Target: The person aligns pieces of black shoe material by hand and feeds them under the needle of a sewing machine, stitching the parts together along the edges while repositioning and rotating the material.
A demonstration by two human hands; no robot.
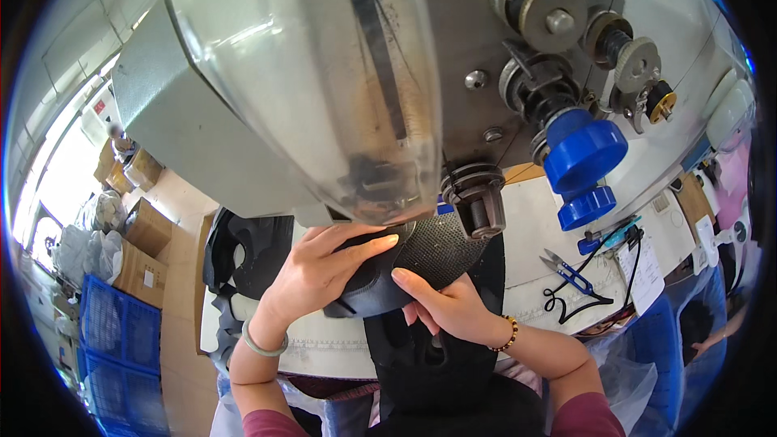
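Note:
A black curved piece with a dotted mesh surface and a smooth padded edge (441, 255) lies under the head of a sewing machine (388, 186). My left hand (320, 267) grips its left side close to the needle area, fingers stretched toward the machine head. Lower right, my right hand (457, 307) pinches the near edge, thumb on top and the other fingers curled beneath. The clear cover and machine head hide the needle and the far end of the piece.
Blue-handled scissors (571, 273) with a black cord rest on the white table (526, 291) at right. More black pieces (255, 251) lie at left. Blue knobs (584, 154) jut from the machine. Cartons (142, 271) and blue crates (121, 324) stand far left. Another person's arm (720, 332) shows far right.

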